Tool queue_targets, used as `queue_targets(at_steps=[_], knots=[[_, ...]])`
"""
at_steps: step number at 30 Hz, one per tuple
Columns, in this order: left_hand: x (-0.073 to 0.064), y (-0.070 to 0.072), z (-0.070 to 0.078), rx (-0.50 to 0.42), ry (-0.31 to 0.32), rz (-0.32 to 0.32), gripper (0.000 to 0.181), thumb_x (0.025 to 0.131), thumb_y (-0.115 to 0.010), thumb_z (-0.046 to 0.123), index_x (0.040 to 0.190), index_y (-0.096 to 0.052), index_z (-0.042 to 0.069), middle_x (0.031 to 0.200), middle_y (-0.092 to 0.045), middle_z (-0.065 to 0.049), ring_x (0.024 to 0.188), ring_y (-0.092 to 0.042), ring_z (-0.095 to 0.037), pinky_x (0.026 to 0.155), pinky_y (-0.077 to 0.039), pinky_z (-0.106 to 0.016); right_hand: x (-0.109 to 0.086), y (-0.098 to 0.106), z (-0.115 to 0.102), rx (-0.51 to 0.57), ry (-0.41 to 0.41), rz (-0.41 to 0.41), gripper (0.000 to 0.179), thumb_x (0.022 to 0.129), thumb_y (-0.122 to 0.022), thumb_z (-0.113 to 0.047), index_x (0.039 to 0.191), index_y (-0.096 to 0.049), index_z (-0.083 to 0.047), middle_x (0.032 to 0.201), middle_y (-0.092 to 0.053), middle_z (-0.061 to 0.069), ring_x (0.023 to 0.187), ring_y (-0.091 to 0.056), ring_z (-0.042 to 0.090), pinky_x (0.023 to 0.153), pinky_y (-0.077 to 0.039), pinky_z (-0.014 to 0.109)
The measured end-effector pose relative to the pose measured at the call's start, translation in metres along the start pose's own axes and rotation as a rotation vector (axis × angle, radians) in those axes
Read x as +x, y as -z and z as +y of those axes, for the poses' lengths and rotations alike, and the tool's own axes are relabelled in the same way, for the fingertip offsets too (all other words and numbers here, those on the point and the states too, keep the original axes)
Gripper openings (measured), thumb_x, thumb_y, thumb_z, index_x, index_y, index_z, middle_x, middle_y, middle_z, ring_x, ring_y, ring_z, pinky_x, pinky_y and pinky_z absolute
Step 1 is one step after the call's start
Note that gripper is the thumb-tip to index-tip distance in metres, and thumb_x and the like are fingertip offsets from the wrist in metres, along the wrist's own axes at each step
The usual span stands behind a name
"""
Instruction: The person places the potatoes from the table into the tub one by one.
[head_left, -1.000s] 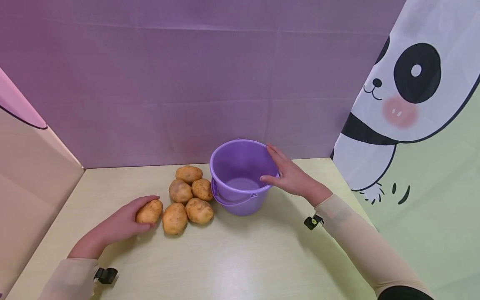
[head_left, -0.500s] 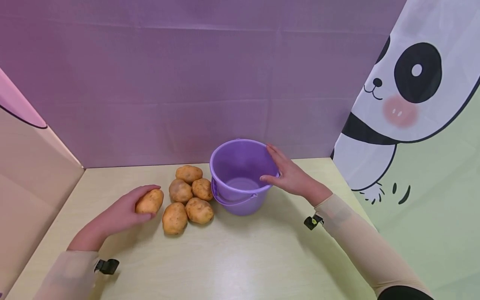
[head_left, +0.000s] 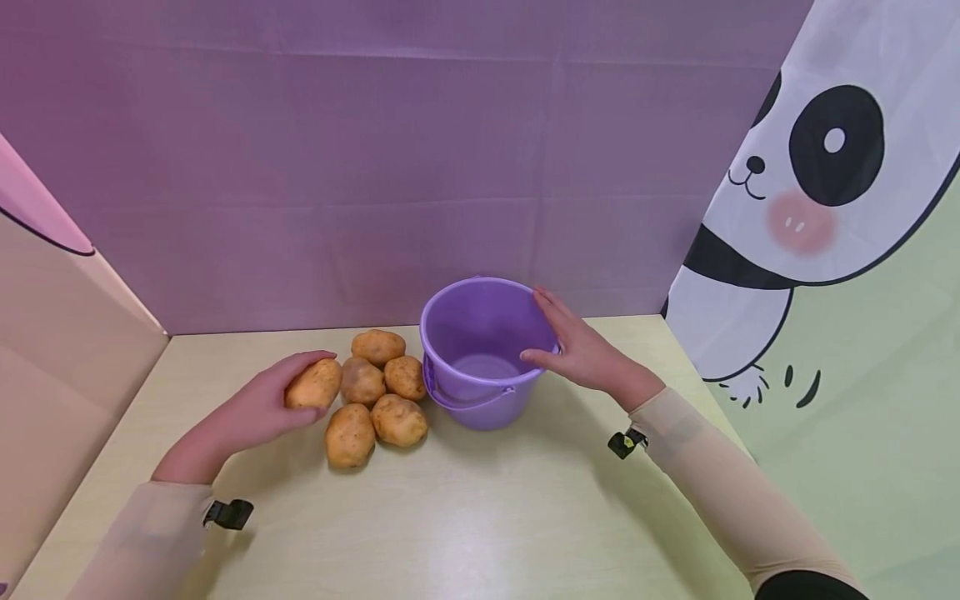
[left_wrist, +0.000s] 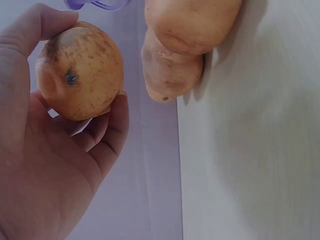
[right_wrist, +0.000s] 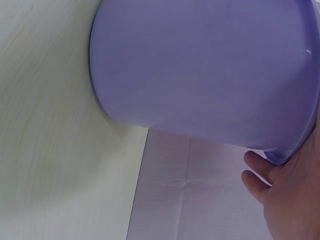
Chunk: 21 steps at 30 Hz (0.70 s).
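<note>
In the head view my left hand (head_left: 264, 406) holds a potato (head_left: 313, 384) between thumb and fingers, above the table at the left of the potato group. A dark spot marks that same potato (left_wrist: 82, 75) in the left wrist view. The purple bucket (head_left: 480, 402) stands upright, its handle hanging down in front; its visible inside holds nothing. My right hand (head_left: 581, 350) grips the bucket's right rim, thumb over the edge. Lower fingers of the right hand (right_wrist: 295, 190) reach past the bucket's outside in the right wrist view.
Several potatoes (head_left: 399, 421) lie clustered on the pale table (head_left: 480, 508), just left of the bucket. A purple cloth backdrop (head_left: 337, 183) rises behind the table's far edge. A panda-printed panel (head_left: 847, 242) stands on the right, a pinkish panel (head_left: 67, 358) on the left.
My left hand has lifted the potato off the table, then moved it up and rightward, closer to the other potatoes. The right hand and bucket have not visibly moved.
</note>
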<state>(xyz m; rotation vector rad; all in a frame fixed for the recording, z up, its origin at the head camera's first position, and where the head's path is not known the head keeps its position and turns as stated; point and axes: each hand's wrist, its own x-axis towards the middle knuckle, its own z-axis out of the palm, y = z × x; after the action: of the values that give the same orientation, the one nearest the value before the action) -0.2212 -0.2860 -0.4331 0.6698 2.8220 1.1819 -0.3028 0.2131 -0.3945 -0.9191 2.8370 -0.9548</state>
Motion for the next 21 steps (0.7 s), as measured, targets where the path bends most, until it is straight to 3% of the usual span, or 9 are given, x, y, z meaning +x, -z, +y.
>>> queue_targets(at_steps=[13,21], knots=[[0.024,0.002,0.019,-0.015,-0.044,0.021,0.073,0.095,-0.083,0.011,0.16,-0.051,0.009,0.149,-0.061,-0.015,0.118,-0.065,-0.03,0.097,-0.059,-0.041,-0.001,0.0,-0.001,0.005,0.003,0.007,0.107,0.101,-0.076,-0.049,0.176,-0.016,-0.003,0.185,-0.011,0.013,0.169,-0.015,0.037,0.133,-0.023,0.059],[0.034,0.002,0.03,-0.031,-0.047,0.018,0.074,0.096,-0.081,0.013,0.162,-0.048,0.008,0.152,-0.059,-0.018,0.126,-0.065,-0.035,0.104,-0.056,-0.056,-0.001,-0.001,-0.001,0.005,0.0,0.006,0.106,0.101,-0.075,-0.048,0.176,-0.016,-0.003,0.185,-0.011,0.012,0.169,-0.015,0.036,0.133,-0.023,0.059]])
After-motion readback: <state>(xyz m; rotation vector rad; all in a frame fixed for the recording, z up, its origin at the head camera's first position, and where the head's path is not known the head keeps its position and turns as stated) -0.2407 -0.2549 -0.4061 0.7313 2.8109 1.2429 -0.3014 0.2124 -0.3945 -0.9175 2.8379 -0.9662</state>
